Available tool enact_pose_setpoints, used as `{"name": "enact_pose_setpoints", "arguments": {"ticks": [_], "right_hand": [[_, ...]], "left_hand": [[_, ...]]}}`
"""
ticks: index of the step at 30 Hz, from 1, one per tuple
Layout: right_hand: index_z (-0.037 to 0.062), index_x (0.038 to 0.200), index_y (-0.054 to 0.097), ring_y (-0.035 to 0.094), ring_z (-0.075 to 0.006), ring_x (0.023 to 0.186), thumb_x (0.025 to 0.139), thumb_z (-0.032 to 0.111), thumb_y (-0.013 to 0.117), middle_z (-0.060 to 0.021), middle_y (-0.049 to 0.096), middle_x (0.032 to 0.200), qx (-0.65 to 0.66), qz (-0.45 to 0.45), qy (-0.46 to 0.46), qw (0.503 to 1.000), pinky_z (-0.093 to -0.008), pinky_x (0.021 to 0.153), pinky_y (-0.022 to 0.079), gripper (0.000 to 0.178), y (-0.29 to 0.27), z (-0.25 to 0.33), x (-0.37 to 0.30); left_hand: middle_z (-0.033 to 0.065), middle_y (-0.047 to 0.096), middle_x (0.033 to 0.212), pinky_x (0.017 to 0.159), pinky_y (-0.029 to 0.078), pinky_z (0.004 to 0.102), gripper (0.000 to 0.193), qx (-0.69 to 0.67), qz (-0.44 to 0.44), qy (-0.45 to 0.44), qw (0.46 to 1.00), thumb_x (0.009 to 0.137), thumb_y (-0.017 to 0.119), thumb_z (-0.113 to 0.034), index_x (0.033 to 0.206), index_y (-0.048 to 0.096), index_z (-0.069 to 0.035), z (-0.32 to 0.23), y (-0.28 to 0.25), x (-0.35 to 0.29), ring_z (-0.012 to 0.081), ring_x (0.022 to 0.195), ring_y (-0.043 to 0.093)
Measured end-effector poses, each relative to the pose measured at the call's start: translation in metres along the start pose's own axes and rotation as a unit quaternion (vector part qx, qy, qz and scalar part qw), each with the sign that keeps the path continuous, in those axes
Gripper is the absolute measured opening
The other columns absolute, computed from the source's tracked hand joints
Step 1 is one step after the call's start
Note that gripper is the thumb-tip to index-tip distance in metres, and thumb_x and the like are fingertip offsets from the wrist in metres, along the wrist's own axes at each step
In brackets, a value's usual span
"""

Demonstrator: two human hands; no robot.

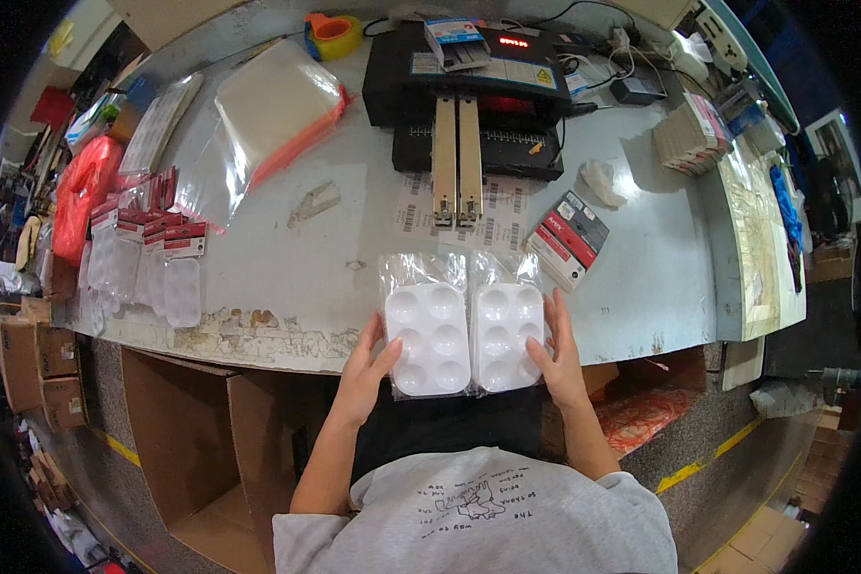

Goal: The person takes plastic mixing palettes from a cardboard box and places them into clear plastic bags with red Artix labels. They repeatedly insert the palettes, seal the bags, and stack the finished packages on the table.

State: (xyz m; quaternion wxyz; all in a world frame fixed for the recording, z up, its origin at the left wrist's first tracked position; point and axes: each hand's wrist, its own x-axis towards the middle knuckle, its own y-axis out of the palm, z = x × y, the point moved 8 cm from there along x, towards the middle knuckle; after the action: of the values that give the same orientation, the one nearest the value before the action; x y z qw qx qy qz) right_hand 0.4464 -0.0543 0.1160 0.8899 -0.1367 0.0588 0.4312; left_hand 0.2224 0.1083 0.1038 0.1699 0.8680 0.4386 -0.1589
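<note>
Two white plastic paint palettes with round wells stand side by side at the table's front edge, each in a clear bag. My left hand [362,371] grips the outer edge of the left bagged palette [430,341], thumb on its front. On the other side, my right hand [562,362] holds the right bagged palette [509,339] the same way. The open-looking tops of both bags point away from me, toward the two metal bars [457,163] of a black machine [469,72] with a lit red display. Fingers behind the palettes are hidden.
At left lie packed palettes with red header cards [172,249], a red plastic bag [88,196] and a stack of clear bags [275,100]. Yellow tape [335,36] is at the back. Right of the bars are a red-and-black box [569,239] and a stack of cards [689,136].
</note>
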Motion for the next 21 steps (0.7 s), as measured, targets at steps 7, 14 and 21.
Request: {"name": "enact_pose_setpoints", "arguments": {"ticks": [7,14,21], "right_hand": [[0.0024,0.066,0.050,0.050,-0.0112,0.056,0.095,0.018,0.045,-0.0054,0.058,0.065,-0.062,-0.135,0.028,0.989,-0.0256,0.055,0.039,0.034,-0.071,-0.043,-0.069],[0.0013,0.124,0.048,0.051,-0.0331,0.111,0.092,0.043,0.047,-0.0248,0.053,0.120,0.003,0.019,0.333,0.943,-0.0419,0.092,0.040,0.053,-0.016,-0.288,-0.148],[0.0049,0.129,0.043,0.045,-0.0344,0.117,0.090,0.050,0.041,-0.0243,0.047,0.125,-0.093,0.062,0.481,0.870,-0.0431,0.096,0.035,0.059,0.020,-0.295,-0.155]], "left_hand": [[0.0058,0.057,0.082,0.066,0.045,0.0278,0.016,0.230,-0.307,0.140,0.913,0.094,0.047,-0.013,0.093,0.057,0.000,0.022,-0.118,-0.108,0.0141,0.074,0.054],[0.0278,0.052,0.117,0.093,0.037,0.0455,0.086,0.270,-0.352,-0.404,0.800,0.083,0.047,-0.064,0.129,0.037,0.008,0.269,-0.207,-0.150,0.0399,0.106,0.051],[0.0283,0.053,0.116,0.095,0.035,0.0385,0.085,0.250,-0.394,-0.380,0.799,0.083,0.049,-0.063,0.126,0.038,0.010,0.272,-0.207,-0.123,0.0384,0.108,0.050]]}}
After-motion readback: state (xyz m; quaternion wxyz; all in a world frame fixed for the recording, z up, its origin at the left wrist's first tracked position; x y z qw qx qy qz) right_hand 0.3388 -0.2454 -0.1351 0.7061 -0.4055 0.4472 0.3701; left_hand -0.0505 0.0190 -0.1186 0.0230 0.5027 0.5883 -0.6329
